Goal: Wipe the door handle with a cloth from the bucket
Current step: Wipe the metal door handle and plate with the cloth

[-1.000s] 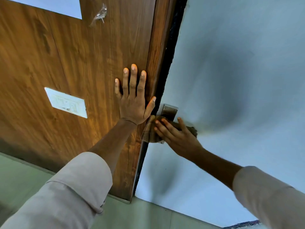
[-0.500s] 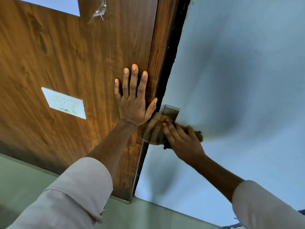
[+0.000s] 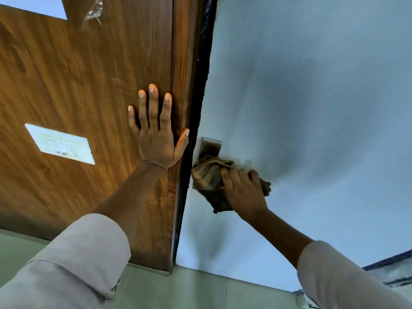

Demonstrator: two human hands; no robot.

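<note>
A brown, damp-looking cloth [image 3: 208, 177] is bunched over the door handle, which it hides. Only the top of the metal handle plate [image 3: 210, 147] shows above the cloth on the pale blue door [image 3: 312, 108]. My right hand [image 3: 244, 190] grips the cloth and presses it against the handle. My left hand [image 3: 156, 132] lies flat with fingers spread on the brown wooden panel [image 3: 89, 85], just left of the door's edge. No bucket is in view.
A white switch plate [image 3: 60, 143] is set in the wooden panel to the left. A scrap of clear tape [image 3: 93, 11] hangs near the top. Pale green floor [image 3: 200, 291] runs along the bottom, with a dark-edged object [image 3: 392, 270] at the lower right.
My right hand has slid the cloth rightward and down along the handle, uncovering more of the metal plate. My left hand has stayed flat on the wood.
</note>
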